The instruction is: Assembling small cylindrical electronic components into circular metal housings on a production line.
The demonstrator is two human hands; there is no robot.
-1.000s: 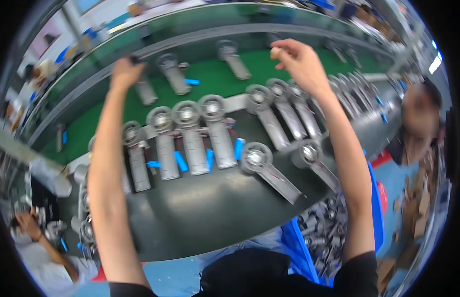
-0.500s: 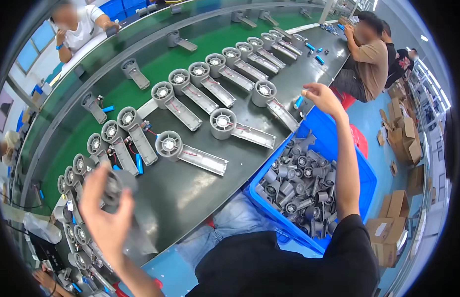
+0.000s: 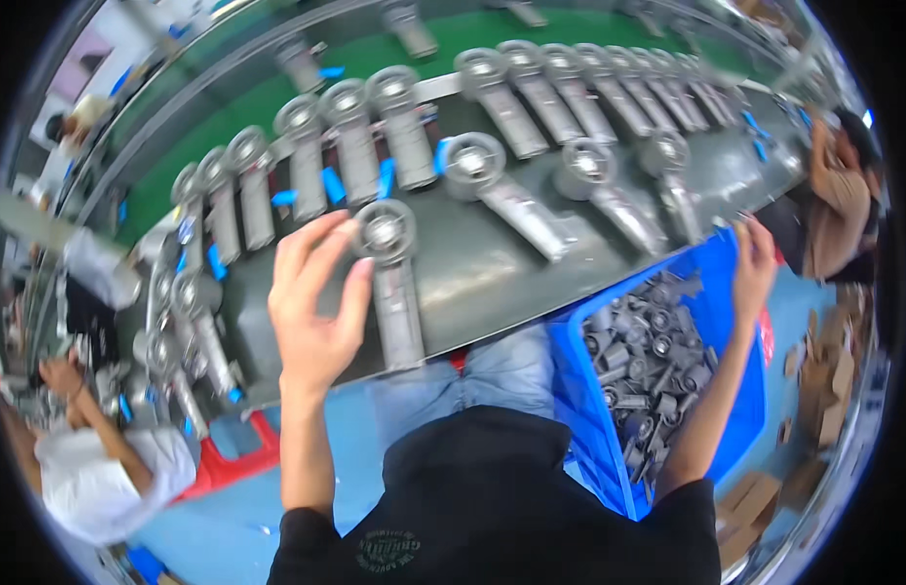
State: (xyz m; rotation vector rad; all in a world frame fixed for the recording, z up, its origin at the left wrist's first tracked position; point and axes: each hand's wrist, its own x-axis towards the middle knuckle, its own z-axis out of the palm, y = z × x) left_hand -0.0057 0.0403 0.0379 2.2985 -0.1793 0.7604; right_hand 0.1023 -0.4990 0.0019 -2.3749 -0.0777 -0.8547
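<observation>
My left hand (image 3: 321, 302) is over the dark worktop with its thumb and fingers curved against the rim of a grey handheld-fan housing (image 3: 398, 312). The housing has a round grille head and a long, trough-like handle, which points toward me at the table's near edge. To its right, similar housings lie in a front row, the nearest being one fan housing (image 3: 521, 219). Over the blue bin's far right corner, my right hand (image 3: 755, 258) has its fingers extended, slightly blurred, with nothing visible in them.
A blue bin (image 3: 594, 419) full of grey housing parts stands right of my lap. Behind the front row, more housings (image 3: 501, 102) line the green conveyor (image 3: 438, 58), several with blue cylindrical cells (image 3: 333, 185). Co-workers sit left and right. Cardboard boxes (image 3: 823, 370) are at far right.
The view has turned left. My left hand has brought the housing from the air down to the worktop, left of the front row. My right hand has moved from above the table edge toward the bin's corner.
</observation>
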